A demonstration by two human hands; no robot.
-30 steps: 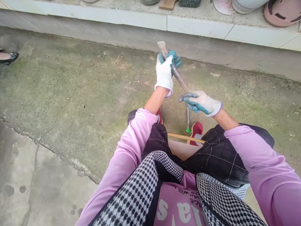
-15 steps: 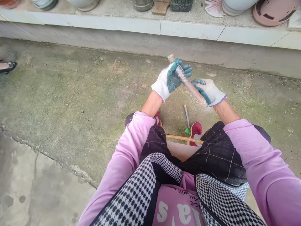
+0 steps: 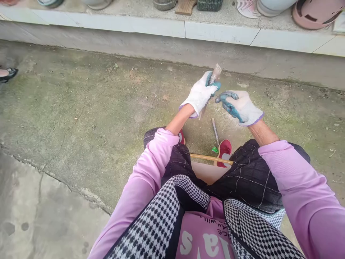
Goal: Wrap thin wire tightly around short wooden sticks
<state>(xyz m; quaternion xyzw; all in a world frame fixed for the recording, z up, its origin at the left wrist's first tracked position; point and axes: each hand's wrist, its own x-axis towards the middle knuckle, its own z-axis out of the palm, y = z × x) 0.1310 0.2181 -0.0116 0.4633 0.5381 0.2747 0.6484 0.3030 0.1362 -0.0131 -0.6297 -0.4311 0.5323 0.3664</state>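
Observation:
My left hand (image 3: 199,94), in a white glove with a green coated palm, is wrapped around a pale, flat wooden-looking stick (image 3: 217,71). Thin grey thread or wire is wound about the stick's middle, mostly hidden by the fingers. The stick's top end sticks out above the glove and its lower end shows below. To the right, my right hand (image 3: 241,106), gloved alike, has its fingers curled and pressed together, apart from the stick. Whatever it pinches, perhaps a fine strand, is too small to make out.
On the concrete floor lies a thin greyish rod (image 3: 215,131), a small green piece (image 3: 215,149) at its end, beside my red shoe (image 3: 224,151). Ahead runs a low tiled ledge (image 3: 159,28) with pots, including a pink pot (image 3: 315,14). Another person's shoe (image 3: 9,74) shows far left.
My left hand has turned the stick from slanting down-right to slanting up-right and closed over its wound part. My right hand has let go of the stick's lower end.

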